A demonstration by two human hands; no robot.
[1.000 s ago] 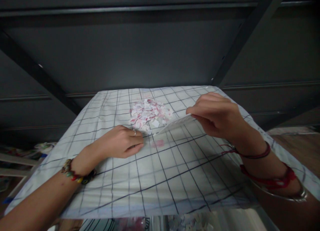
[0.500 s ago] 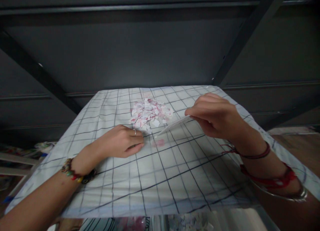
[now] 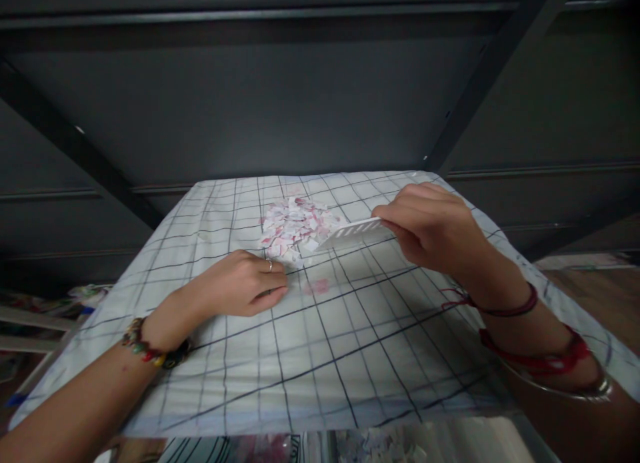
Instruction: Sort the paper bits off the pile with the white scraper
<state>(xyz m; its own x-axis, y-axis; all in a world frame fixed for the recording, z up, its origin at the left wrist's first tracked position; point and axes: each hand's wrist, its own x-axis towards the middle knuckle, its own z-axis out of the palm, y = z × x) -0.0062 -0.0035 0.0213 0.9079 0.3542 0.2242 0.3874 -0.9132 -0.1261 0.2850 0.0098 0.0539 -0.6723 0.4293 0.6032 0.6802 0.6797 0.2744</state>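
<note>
My right hand (image 3: pixel 425 223) pinches the edge of a white slotted plastic piece (image 3: pixel 353 229), thin and flat, its slots showing along the upper side. Tilted over the checked cloth, its far end reaches the right side of a heap of torn paper scraps (image 3: pixel 295 226), white and pink. My left hand (image 3: pixel 247 283), a ring on one finger, rests on the cloth just in front of the heap with its fingers curled. Its fingertips are hidden, so I cannot see whether anything is in them. Between the hands lies a pink mark (image 3: pixel 317 286) on the cloth.
A white cloth with dark check lines (image 3: pixel 320 369) covers the table. Behind it rises a dark panelled wall (image 3: pixel 280 103). Below the front edge is an open container with paper scraps (image 3: pixel 375 446). A pale rail (image 3: pixel 35 317) stands at the left.
My right hand has tipped the white slotted piece and shifted its far end away from me, to the heap's edge. Its slots now show. My left hand stays put.
</note>
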